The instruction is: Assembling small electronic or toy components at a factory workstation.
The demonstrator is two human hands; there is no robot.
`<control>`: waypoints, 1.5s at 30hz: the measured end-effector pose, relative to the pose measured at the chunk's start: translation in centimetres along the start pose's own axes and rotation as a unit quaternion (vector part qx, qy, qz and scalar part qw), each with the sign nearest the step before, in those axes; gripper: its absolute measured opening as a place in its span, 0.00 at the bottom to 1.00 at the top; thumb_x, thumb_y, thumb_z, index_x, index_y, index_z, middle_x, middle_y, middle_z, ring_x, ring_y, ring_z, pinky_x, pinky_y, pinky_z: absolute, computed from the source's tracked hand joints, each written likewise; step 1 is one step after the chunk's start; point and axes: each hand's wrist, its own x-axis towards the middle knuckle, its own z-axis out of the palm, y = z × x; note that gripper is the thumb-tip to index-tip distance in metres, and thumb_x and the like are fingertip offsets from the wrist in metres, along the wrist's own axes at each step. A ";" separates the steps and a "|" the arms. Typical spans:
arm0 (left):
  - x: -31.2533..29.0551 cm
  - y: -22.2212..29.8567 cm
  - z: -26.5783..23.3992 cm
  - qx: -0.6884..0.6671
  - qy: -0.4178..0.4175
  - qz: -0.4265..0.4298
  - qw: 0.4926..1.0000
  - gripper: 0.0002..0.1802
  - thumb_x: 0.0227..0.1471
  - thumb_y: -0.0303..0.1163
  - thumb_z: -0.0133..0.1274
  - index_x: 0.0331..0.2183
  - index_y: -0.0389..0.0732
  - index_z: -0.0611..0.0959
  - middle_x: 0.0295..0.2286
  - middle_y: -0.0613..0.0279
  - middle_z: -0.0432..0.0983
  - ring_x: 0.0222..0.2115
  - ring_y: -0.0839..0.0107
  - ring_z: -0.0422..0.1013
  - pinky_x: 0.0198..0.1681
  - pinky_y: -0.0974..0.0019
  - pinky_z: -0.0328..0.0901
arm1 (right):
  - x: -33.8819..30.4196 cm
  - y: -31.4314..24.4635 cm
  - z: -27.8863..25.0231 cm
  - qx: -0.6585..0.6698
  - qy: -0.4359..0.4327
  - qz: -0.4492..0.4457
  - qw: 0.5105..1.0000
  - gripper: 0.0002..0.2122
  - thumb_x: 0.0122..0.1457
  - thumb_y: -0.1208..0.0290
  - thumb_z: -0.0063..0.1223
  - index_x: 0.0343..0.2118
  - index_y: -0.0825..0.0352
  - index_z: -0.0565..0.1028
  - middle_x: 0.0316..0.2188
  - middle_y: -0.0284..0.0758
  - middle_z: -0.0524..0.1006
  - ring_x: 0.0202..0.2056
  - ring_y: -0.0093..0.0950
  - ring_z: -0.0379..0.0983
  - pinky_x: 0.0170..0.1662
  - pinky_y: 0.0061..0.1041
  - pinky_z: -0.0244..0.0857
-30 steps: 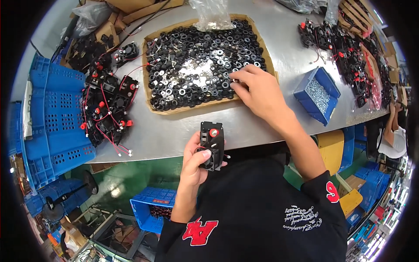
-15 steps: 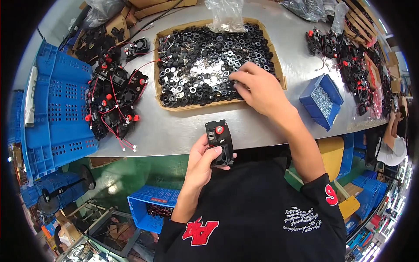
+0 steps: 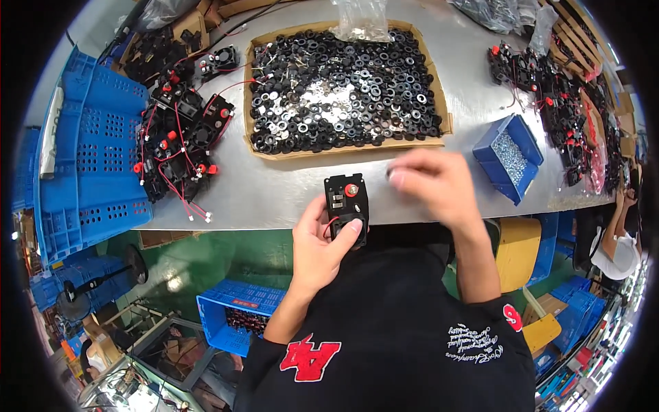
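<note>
My left hand (image 3: 317, 253) is wrapped round a black plastic housing (image 3: 336, 184), its thumb pressed on the lower part. A red round piece with a metal centre (image 3: 352, 190) sits near the housing's top, and a bit of red wire shows by the fingers. To the right, above the table's near edge, my right hand (image 3: 432, 180) pinches a small dark part (image 3: 389, 172) between thumb and fingertip; its exact shape is blurred. Beyond both hands lies a shallow cardboard tray (image 3: 357, 145) full of black rings, washers and other small pieces.
A blue bin of small metal screws (image 3: 511, 158) stands right of the tray. Black fan assemblies with red wires (image 3: 182, 130) lie at left beside a blue crate (image 3: 103, 158); more assemblies (image 3: 549, 103) lie at right. A clear plastic bag (image 3: 362, 20) rests on the tray's far side.
My right hand has left the tray and come nearer, toward the housing, with a small dark part in its fingertips. My left hand still holds the housing, now slightly higher in view.
</note>
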 end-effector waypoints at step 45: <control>1.7 -1.5 1.7 -0.011 -0.038 -0.061 0.997 0.25 0.51 0.25 0.57 0.50 0.30 0.70 0.38 0.59 0.75 0.31 0.78 0.74 0.25 0.75 0.72 | 16.3 -3.2 3.6 -0.552 -0.085 -0.217 0.801 0.04 0.49 0.73 0.54 0.25 0.66 0.78 0.24 0.42 0.79 0.30 0.40 0.77 0.37 0.36 0.70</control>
